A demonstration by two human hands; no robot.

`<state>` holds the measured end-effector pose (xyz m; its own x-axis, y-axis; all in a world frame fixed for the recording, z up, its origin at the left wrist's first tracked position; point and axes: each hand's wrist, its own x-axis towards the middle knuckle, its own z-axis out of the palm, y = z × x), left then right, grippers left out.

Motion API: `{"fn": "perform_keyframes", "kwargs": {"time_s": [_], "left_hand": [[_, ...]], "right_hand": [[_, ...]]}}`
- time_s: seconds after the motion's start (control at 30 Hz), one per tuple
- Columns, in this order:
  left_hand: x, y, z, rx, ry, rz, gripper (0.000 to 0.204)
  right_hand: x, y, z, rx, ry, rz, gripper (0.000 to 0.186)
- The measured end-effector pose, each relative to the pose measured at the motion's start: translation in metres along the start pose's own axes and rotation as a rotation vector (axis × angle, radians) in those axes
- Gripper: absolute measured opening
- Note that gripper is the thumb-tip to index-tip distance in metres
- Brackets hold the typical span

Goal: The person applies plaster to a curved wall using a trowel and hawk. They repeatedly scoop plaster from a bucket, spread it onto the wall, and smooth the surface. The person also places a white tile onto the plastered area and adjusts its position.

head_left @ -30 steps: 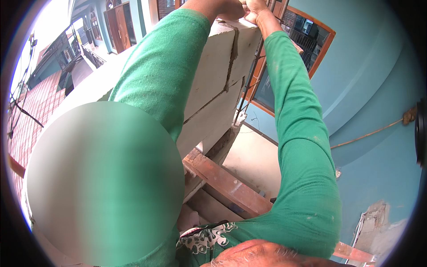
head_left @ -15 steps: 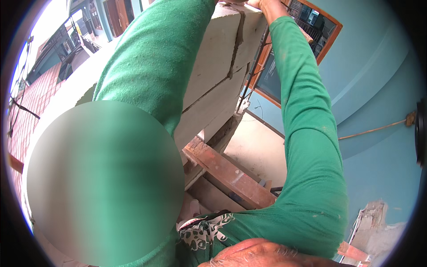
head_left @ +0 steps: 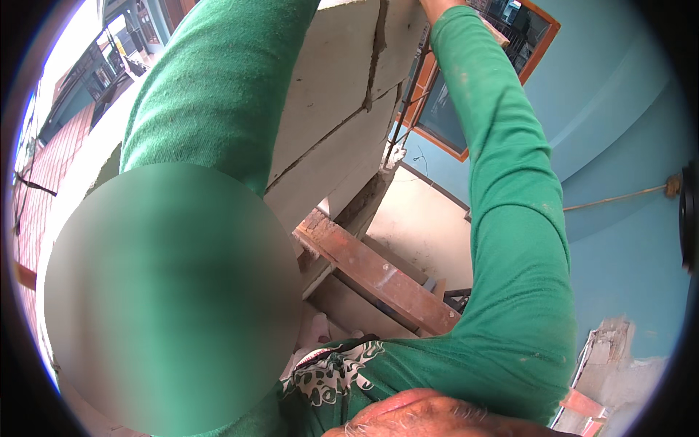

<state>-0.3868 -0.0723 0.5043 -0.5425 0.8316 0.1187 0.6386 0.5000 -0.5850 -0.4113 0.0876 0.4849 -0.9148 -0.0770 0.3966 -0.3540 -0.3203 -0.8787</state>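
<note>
Both my arms, in green sleeves, reach up along a wall of large pale blocks (head_left: 331, 80) with rough dark joints between them. The left sleeve (head_left: 211, 87) covers part of the wall's left side, and its hand lies beyond the upper edge. Of my right hand, only the wrist (head_left: 439, 7) shows, near the top right end of the blocks. Its fingers are cut off by the picture's edge, so whatever they touch or hold is hidden.
A reddish-brown plank (head_left: 378, 273) runs slantwise below the wall. Thin steel bars (head_left: 408, 109) rise along the wall's right end. Beyond stand an orange-framed window (head_left: 551, 36) and a blue wall (head_left: 611, 109). A tiled roof (head_left: 54, 167) lies far left.
Both hands, partly seen at the wall's top before, have slid up past the picture's edge, leaving only the right wrist. The left sleeve has shifted left, and the wall sits slightly differently in view.
</note>
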Motion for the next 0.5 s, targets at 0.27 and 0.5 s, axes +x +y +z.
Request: {"fn": "perform_keyframes", "kwargs": {"time_s": [0.27, 0.5], "left_hand": [[-0.011, 0.022, -0.021, 0.111, -0.012, 0.001, 0.023], [-0.001, 0.018, -0.012, 0.337, -0.030, 0.096, 0.023]], "right_hand": [[0.008, 0.018, -0.015, -0.072, 0.048, -0.004, 0.034], [0.002, -0.034, 0.003, 0.023, -0.014, -0.072, 0.033]]}}
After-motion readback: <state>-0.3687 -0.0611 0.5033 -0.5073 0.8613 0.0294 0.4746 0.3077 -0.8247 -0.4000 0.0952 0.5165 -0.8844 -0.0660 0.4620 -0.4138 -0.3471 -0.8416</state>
